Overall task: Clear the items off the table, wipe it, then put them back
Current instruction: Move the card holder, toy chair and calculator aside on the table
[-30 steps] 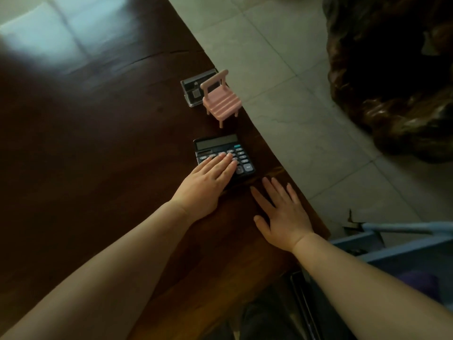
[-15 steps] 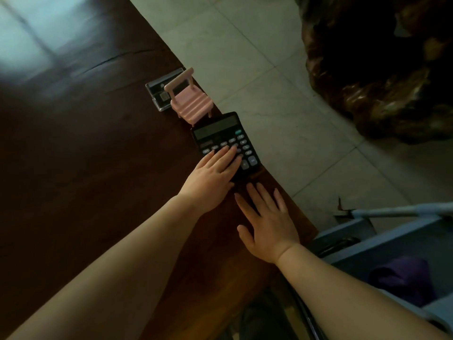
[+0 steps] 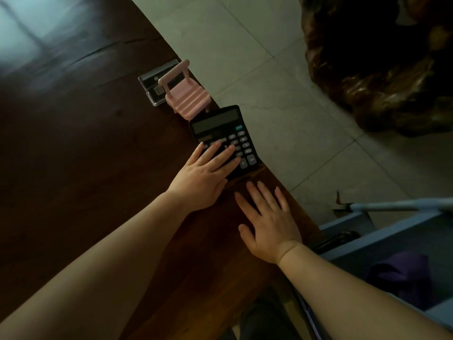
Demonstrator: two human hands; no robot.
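I am watching the left hand pressing flat on the calculator, its fingers straight and slightly spread over the keys, gripping nothing. The right hand is lying palm-down on the tabletop just short of the calculator's near edge, fingers fanned apart. The calculator is sitting right at the tabletop's edge, and its far corner seems to be hanging out over the floor, though the dim light is making that hard to confirm. The pink chair is standing just beyond it, with a clear holder behind. What is worrying me: a flat palm is giving only friction, so a sideways slide could be tipping the calculator off the edge, or shoving it into the chair and toppling that too.
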